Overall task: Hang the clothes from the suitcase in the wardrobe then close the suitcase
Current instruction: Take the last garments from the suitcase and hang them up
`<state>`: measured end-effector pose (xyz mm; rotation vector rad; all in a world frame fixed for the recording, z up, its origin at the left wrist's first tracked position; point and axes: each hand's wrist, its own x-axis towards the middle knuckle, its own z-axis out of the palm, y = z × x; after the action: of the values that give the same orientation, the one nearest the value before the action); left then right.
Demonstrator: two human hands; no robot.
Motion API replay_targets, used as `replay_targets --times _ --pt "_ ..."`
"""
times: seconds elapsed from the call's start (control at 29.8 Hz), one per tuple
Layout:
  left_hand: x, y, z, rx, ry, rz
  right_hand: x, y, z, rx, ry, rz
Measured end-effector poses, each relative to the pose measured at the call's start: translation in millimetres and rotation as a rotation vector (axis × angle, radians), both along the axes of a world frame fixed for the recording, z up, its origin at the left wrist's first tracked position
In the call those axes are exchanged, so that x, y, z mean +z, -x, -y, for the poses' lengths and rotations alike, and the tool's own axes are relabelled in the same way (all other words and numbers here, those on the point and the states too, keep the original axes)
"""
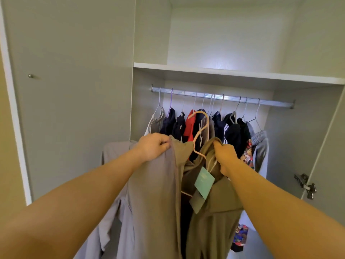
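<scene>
While both hands hold an olive garment [214,221] up before the open wardrobe [147,101], the left door [74,109] fills nine o'clock, its round knob [30,76] near its outer edge. A grey garment [149,202] hangs at seven o'clock, below the left hand [153,146]; whether it rests on the arm or the door I cannot tell. That hand's grip is closed, fingers curled and pinching the olive garment's upper edge just left of centre. A pink hanger [200,128] rises between the hands, its hook free in the air below the rail [270,102], its lower part inside the garment's neck. A teal tag [204,182] dangles at six o'clock of the hook. The right hand [226,157], at four o'clock of the hook, has its grip closed round the garment's other shoulder. Behind, hung clothes [231,131] crowd the rail from its eleven o'clock end to grey trousers [260,146]; past them, toward two o'clock, a bare stretch of rail runs to the right bracket. A shelf [242,73] edge lies above the rail at twelve o'clock. The right door [332,156] with its hinge [306,186] stands at three o'clock.
</scene>
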<state>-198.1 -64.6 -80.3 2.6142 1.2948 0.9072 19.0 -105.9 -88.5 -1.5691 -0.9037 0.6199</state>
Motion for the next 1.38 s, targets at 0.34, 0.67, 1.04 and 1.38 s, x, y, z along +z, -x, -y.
replay_targets --times 0.34,0.67,1.04,1.38 --pt "-0.9 -1.4 -5.3 -0.003 0.244 0.327 3.1 14.3 26.1 0.386 0.034 0.411" --pt "18.3 -18.6 -2.1 0.012 0.438 0.774 -12.0 9.2 11.3 0.273 -0.047 0.444" --pt "27.4 3.3 32.9 -0.361 0.987 -0.037 -14.1 -29.8 24.9 -0.039 -0.088 0.418" --pt "14.1 -42.9 3.2 0.035 0.062 -0.317 -8.1 -37.5 38.4 0.021 -0.181 0.237"
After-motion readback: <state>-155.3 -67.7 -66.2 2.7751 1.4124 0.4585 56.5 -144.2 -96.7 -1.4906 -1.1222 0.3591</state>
